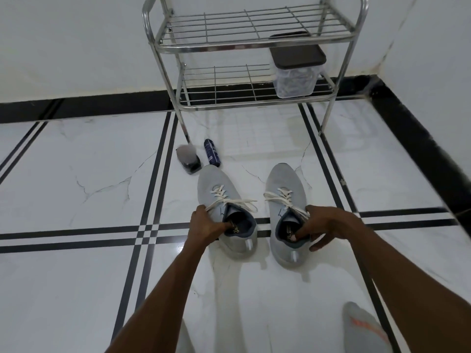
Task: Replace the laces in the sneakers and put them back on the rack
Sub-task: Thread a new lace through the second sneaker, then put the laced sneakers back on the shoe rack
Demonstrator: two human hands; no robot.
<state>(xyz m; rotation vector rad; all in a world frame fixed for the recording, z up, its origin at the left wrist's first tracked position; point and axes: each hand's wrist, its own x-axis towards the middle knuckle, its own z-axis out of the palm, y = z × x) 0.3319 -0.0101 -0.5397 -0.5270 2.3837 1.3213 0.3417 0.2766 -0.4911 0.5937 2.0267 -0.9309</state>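
Two light grey sneakers with white laces stand side by side on the tiled floor, toes pointing at the rack. My left hand grips the left sneaker at its collar, fingers hooked inside the opening. My right hand grips the right sneaker the same way, fingers inside, thumb outside the heel. White lace ends trail loose over both tongues. The metal wire rack stands beyond the shoes against the wall, its two shelves bare of shoes.
A clear box with a dark lid sits on the lower shelf's right side. A blue spray can and a dark brush-like item lie by the rack's front left leg. A socked foot shows bottom right. Walls close in behind and right.
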